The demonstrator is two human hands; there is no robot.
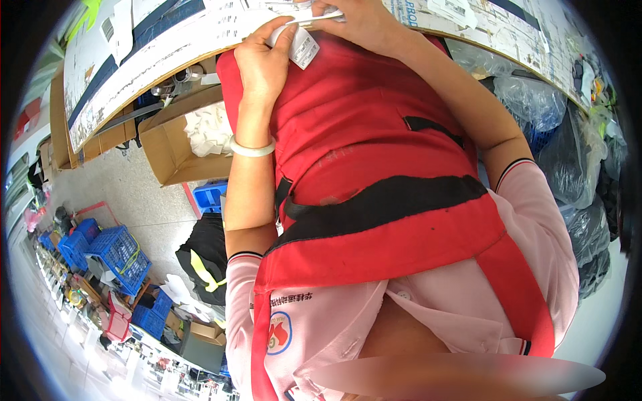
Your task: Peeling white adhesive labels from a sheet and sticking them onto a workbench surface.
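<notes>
Here both hands, left hand [262, 63] and right hand [358, 23], pinch a white label [302, 45]

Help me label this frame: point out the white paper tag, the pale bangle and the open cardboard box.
white paper tag [302, 48], head view, on its lower printed half.
pale bangle [253, 148], head view, on the band across the wrist.
open cardboard box [172, 155], head view, on its brown side wall.

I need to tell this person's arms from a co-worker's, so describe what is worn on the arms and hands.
Both hands are bare, no gloves. The left hand has a pale, smooth bangle around the wrist. The right hand wears nothing visible. Both arms come out of short pink sleeves with dark striped trim at the cuff.
</notes>
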